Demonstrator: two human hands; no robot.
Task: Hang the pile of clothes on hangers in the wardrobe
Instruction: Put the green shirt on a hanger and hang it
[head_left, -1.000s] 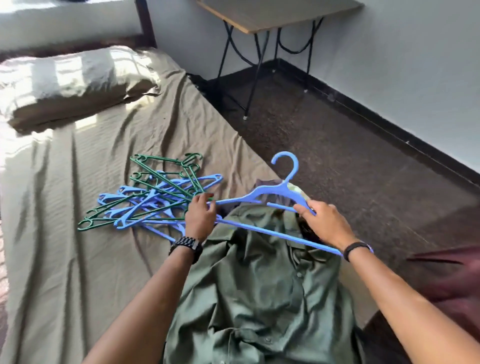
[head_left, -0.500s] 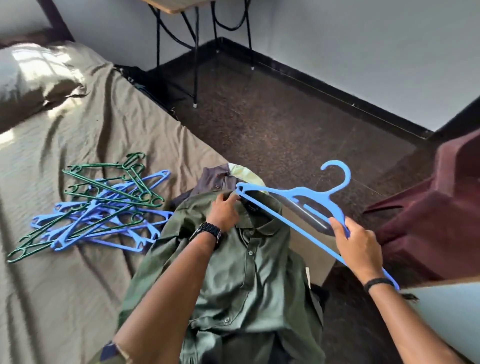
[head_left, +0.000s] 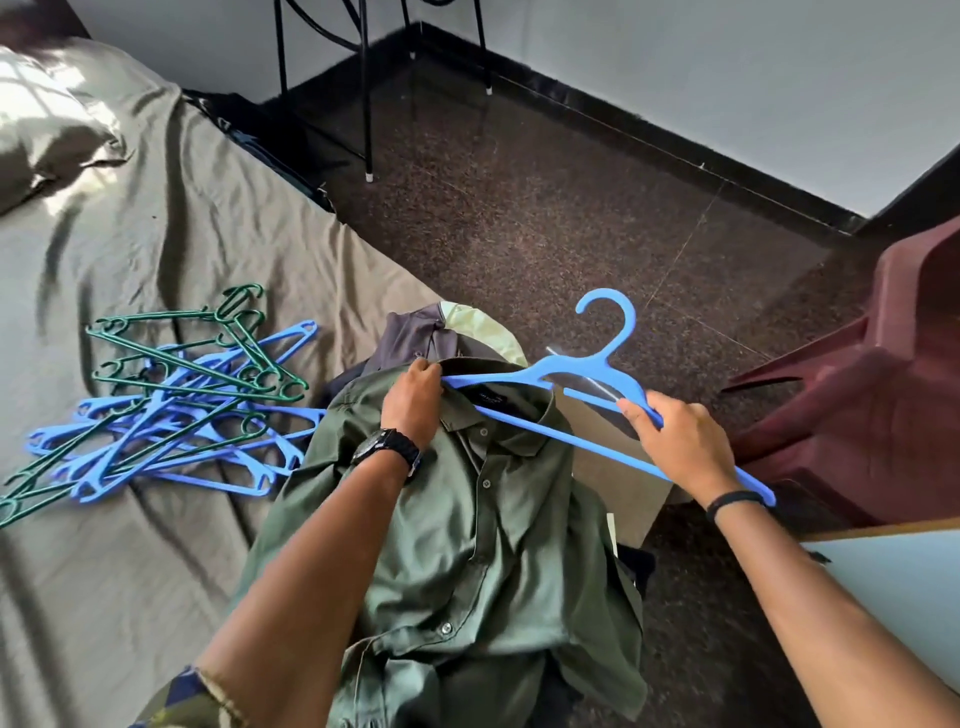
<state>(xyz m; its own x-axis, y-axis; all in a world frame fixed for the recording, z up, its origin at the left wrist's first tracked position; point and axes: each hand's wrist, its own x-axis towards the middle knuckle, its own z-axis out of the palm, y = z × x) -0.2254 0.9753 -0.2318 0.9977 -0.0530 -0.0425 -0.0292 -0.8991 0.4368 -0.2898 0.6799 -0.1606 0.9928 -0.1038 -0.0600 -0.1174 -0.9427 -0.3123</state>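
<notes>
A green button-up shirt (head_left: 498, 525) lies on top of the clothes pile at the bed's edge, with a grey garment (head_left: 415, 335) and a pale yellow one (head_left: 478, 325) showing beneath it. My left hand (head_left: 413, 402) grips the shirt's collar at its left shoulder. My right hand (head_left: 680, 441) holds a blue hanger (head_left: 582, 374) by its right arm, hook pointing away. The hanger's left tip sits at the collar opening beside my left hand.
A heap of blue and green hangers (head_left: 171, 400) lies on the olive bedsheet (head_left: 130, 545) to the left. A pillow (head_left: 41, 130) is at the far left. A maroon plastic chair (head_left: 878, 395) stands right, black table legs (head_left: 366, 88) stand beyond on the dark floor.
The view turned right over the second. My right hand carried the blue hanger rightward, then brought its left tip to the collar. My left hand left the hanger heap and took the collar.
</notes>
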